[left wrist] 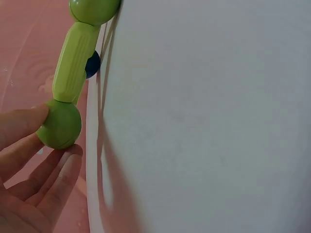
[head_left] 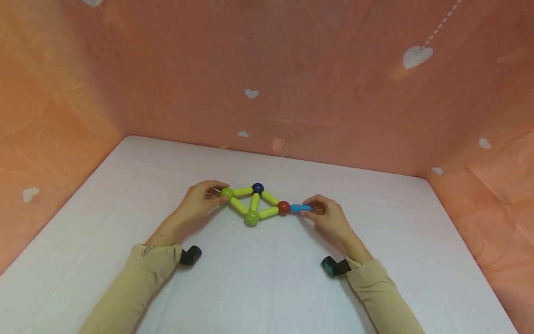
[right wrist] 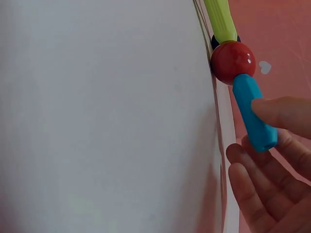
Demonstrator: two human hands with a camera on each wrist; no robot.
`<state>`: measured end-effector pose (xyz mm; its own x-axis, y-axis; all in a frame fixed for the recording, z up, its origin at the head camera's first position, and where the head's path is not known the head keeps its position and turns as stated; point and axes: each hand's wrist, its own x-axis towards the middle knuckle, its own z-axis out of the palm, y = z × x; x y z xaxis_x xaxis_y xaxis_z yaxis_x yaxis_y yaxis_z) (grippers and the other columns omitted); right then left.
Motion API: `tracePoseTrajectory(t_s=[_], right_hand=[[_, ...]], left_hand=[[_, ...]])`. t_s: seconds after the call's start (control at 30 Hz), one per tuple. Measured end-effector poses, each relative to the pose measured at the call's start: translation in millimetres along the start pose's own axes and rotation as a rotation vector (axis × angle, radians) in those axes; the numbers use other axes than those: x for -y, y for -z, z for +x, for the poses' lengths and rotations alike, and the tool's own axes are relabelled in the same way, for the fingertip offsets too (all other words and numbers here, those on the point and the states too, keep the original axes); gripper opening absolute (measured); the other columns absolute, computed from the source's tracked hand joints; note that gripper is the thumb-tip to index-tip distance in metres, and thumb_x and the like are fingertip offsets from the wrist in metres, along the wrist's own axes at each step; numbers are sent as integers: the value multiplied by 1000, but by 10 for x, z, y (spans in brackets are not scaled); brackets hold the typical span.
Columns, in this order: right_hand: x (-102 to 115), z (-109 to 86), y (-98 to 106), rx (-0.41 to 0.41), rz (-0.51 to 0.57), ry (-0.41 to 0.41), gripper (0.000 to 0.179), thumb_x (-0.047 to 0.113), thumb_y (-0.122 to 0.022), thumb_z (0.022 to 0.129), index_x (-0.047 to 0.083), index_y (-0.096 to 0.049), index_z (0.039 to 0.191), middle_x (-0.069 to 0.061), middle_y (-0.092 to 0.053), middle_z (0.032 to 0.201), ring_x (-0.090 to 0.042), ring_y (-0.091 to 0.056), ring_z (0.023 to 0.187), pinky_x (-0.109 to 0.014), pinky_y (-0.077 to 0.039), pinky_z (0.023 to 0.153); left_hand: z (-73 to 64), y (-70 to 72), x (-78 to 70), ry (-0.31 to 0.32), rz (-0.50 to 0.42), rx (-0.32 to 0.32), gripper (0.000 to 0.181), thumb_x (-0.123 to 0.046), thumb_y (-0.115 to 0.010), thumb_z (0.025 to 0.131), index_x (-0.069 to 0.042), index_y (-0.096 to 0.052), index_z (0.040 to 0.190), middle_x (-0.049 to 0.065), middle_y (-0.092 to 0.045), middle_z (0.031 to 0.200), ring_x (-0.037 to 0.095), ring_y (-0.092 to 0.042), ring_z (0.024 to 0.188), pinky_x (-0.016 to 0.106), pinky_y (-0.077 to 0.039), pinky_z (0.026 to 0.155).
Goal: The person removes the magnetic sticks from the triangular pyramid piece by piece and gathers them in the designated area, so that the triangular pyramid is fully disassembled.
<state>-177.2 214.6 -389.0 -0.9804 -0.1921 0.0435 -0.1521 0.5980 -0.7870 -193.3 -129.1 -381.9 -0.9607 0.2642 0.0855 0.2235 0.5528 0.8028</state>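
A flat diamond of several yellow-green rods (head_left: 239, 206) and balls lies across the middle of the head view, with one rod spanning its inside. Its corners are a dark blue ball (head_left: 257, 188), a red ball (head_left: 283, 207), a front green ball (head_left: 251, 218) and a left green ball (left wrist: 60, 124). My left hand (head_left: 202, 198) pinches that left ball between thumb and fingers. From the red ball a blue rod (right wrist: 253, 112) sticks out to the right. My right hand (head_left: 331, 215) pinches this rod near its outer end, thumb on one side and fingers on the other.
Beneath lies a white table (head_left: 267, 278) with rounded back corners. An orange-pink cloth (head_left: 325, 106) with pale hearts rises behind it and along both sides. A black wrist device (head_left: 190, 256) sits at the left cuff, another black device (head_left: 335, 266) at the right.
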Motion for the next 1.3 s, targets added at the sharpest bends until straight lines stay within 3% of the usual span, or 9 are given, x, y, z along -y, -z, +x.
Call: tracePoseTrajectory(t_s=[0.1, 0.27, 0.43, 0.8, 1.1, 1.3], right_hand=[[-3, 3, 5, 4, -22, -4, 24, 14, -72, 86, 3, -66, 107, -14, -69, 100, -26, -66, 91, -33, -55, 75], [-3, 10, 9, 14, -59, -2, 23, 11, -72, 85, 3, -68, 107, -14, -70, 100, -26, -66, 90, -30, -53, 73], [1, 4, 26, 21, -106, 3, 23, 11, -71, 85, 4, -69, 107, -13, -70, 103, -27, -65, 94, -38, -54, 80], [35, -7, 7, 35, -138, 13, 23, 12, -72, 84, 4, -71, 106, -13, -70, 102, -27, -64, 93, -39, -53, 81], [15, 32, 34, 58, -196, 149, 22, 9, -75, 81, 6, -75, 104, -7, -70, 93, -21, -61, 85, -31, -50, 76], [19, 51, 55, 76, -214, 182, 22, 7, -74, 81, 4, -74, 103, -11, -70, 94, -23, -62, 85, -36, -53, 77]], left_hand=[[-11, -7, 14, 16, -6, 18, 38, -7, -64, 90, 4, -57, 125, 24, -61, 118, 38, -62, 106, 45, -50, 94], [-19, -21, 14, -13, 16, 13, 37, -6, -65, 88, 5, -58, 123, 25, -61, 117, 37, -63, 102, 45, -51, 92], [-16, -34, 13, -35, 35, -12, 35, -5, -67, 87, 5, -60, 120, 23, -64, 114, 36, -63, 101, 44, -52, 89], [-26, -28, 17, 21, 74, -1, 34, -9, -68, 87, 3, -63, 118, 22, -66, 109, 36, -64, 99, 46, -51, 88], [-35, -28, 11, 39, 68, 5, 33, -8, -67, 87, 3, -63, 118, 21, -66, 108, 33, -63, 97, 44, -52, 86], [-36, -31, 7, 53, 58, 1, 34, -9, -67, 87, 1, -63, 118, 21, -65, 111, 33, -62, 98, 44, -51, 86]])
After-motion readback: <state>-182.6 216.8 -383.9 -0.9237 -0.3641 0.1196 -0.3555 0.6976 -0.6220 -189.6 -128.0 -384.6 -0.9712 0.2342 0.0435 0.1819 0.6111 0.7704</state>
